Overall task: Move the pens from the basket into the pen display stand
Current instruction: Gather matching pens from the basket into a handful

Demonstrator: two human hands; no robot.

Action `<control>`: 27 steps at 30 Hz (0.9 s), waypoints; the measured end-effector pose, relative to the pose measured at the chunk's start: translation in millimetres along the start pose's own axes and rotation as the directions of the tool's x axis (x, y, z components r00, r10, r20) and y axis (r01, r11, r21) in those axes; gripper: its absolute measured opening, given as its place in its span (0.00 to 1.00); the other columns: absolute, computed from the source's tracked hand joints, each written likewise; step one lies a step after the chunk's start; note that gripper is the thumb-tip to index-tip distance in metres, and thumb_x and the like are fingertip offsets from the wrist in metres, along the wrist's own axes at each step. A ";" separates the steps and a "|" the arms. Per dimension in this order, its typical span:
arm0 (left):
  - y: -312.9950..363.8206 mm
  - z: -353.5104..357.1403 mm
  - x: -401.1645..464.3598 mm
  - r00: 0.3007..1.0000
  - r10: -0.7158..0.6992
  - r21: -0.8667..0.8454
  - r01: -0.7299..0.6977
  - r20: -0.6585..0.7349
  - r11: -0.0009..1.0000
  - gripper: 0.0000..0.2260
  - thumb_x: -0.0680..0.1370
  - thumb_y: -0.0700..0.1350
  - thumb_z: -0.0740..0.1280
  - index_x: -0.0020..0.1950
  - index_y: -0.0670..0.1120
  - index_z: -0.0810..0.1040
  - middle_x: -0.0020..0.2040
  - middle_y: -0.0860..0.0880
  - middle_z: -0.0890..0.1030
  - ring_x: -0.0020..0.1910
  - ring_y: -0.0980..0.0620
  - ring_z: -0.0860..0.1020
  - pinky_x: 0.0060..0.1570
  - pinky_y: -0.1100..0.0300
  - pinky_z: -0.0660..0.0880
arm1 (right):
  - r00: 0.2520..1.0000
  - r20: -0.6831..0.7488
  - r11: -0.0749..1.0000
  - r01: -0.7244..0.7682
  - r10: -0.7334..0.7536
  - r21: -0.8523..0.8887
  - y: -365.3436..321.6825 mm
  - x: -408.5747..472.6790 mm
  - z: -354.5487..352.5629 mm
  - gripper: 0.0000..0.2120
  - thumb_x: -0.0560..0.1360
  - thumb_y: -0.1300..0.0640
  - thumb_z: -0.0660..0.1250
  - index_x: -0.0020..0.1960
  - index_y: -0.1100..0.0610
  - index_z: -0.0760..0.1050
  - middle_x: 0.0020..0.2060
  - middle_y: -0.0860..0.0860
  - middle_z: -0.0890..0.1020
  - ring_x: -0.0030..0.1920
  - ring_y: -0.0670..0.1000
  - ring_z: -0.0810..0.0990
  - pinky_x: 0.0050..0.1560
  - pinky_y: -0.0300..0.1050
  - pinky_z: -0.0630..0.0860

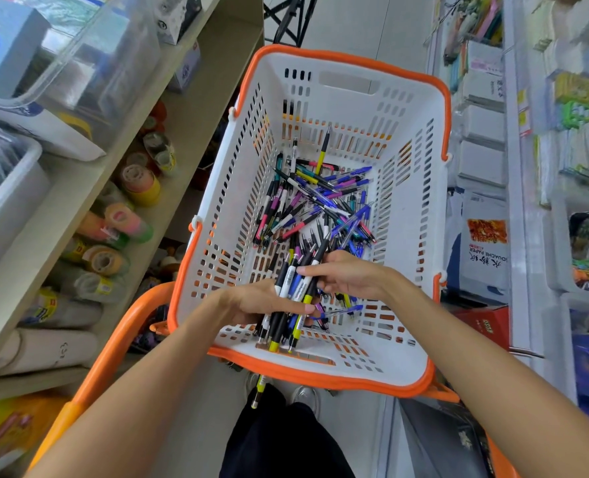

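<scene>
Shop aisle, tape rolls (pixel 137 184) shelved at left. Left hand (pixel 251 301) has its fingers wrapped round a fat bundle (pixel 294 294) of pens, low in the basket (pixel 337 63); right hand (pixel 344 274) pinches one into it. Loose pens (pixel 320 198) litter the bottom. Risk: overfull bundle slips apart. One pen (pixel 259 389) already sits outside, below the rim.
</scene>
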State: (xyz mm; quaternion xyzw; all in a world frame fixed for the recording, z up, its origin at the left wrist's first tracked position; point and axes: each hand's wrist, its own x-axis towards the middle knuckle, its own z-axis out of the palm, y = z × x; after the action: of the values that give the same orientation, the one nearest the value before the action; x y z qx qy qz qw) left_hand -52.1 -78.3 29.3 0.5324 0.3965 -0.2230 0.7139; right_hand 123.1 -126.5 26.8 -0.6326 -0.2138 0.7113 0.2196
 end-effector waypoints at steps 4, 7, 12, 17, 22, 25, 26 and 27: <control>-2.4 -5.0 5.2 0.998 -0.033 -0.006 0.034 0.045 0.999 0.23 0.69 0.59 0.75 0.57 0.47 0.81 0.63 0.51 0.78 0.65 0.60 0.72 0.71 0.54 0.62 | 0.999 0.019 0.998 -0.029 0.028 0.049 0.5 4.9 -2.6 0.15 0.72 0.57 0.73 0.53 0.62 0.72 0.43 0.55 0.75 0.34 0.45 0.73 0.31 0.32 0.73; 1.3 -11.3 10.5 0.997 -0.070 -0.006 0.071 0.036 0.997 0.28 0.67 0.61 0.75 0.61 0.46 0.80 0.60 0.51 0.80 0.58 0.56 0.76 0.58 0.61 0.73 | 0.999 0.003 0.991 -0.043 0.043 0.128 -3.0 9.1 -4.7 0.10 0.72 0.58 0.72 0.49 0.59 0.73 0.41 0.51 0.74 0.32 0.44 0.71 0.30 0.33 0.72; 9.0 -18.0 23.8 0.996 -0.084 -0.089 0.084 0.003 0.992 0.37 0.60 0.62 0.79 0.63 0.45 0.78 0.63 0.46 0.79 0.62 0.49 0.76 0.66 0.48 0.70 | 0.996 -0.061 0.967 -0.048 0.066 0.251 -4.0 25.7 -7.8 0.22 0.71 0.59 0.73 0.62 0.62 0.72 0.48 0.52 0.74 0.31 0.44 0.69 0.29 0.32 0.72; 33.1 -33.1 36.3 0.996 -0.085 -0.104 0.081 -0.035 0.991 0.38 0.62 0.63 0.77 0.65 0.44 0.75 0.66 0.48 0.75 0.64 0.49 0.73 0.69 0.49 0.66 | 0.992 -0.114 0.949 -0.017 0.055 0.313 -14.8 44.3 -24.7 0.20 0.72 0.49 0.72 0.58 0.58 0.72 0.33 0.51 0.72 0.26 0.45 0.64 0.48 0.44 0.70; 34.2 -48.7 57.6 0.993 -0.121 -0.080 0.119 -0.016 0.990 0.47 0.59 0.67 0.76 0.71 0.44 0.70 0.72 0.49 0.68 0.69 0.50 0.67 0.68 0.53 0.64 | 0.980 -0.195 0.964 0.027 0.027 0.266 -21.2 58.4 -25.5 0.34 0.75 0.49 0.69 0.73 0.63 0.60 0.55 0.56 0.76 0.28 0.44 0.65 0.35 0.39 0.69; 36.4 -64.1 79.0 0.989 -0.135 -0.005 0.135 -0.061 0.991 0.57 0.55 0.76 0.70 0.75 0.44 0.63 0.75 0.48 0.65 0.71 0.50 0.67 0.70 0.50 0.65 | 0.981 -0.192 0.928 0.052 0.021 0.369 -19.0 69.0 -36.1 0.30 0.77 0.49 0.66 0.71 0.62 0.61 0.29 0.49 0.71 0.23 0.45 0.65 0.34 0.40 0.71; 43.6 -68.0 79.1 0.989 -0.142 0.028 0.143 -0.051 0.989 0.52 0.59 0.77 0.66 0.72 0.44 0.67 0.71 0.50 0.71 0.67 0.54 0.71 0.68 0.55 0.68 | 0.981 -0.193 0.923 0.061 0.014 0.380 -20.1 72.3 -41.1 0.22 0.77 0.50 0.66 0.64 0.61 0.66 0.26 0.48 0.69 0.23 0.44 0.65 0.32 0.38 0.71; 51.8 -70.5 78.5 0.989 -0.143 0.040 0.144 -0.029 0.989 0.43 0.66 0.75 0.63 0.68 0.44 0.71 0.65 0.53 0.78 0.59 0.61 0.76 0.63 0.62 0.71 | 0.978 -0.210 0.920 0.076 0.007 0.385 -23.5 73.4 -44.2 0.16 0.76 0.51 0.67 0.55 0.61 0.69 0.25 0.48 0.68 0.23 0.44 0.66 0.31 0.37 0.70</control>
State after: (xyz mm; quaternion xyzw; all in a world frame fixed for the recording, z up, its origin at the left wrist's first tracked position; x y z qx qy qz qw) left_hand 9.1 13.1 -12.0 0.5201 0.4382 -0.2753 0.6795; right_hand 160.4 -63.5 -23.4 -0.6425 -0.0547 0.6659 0.3752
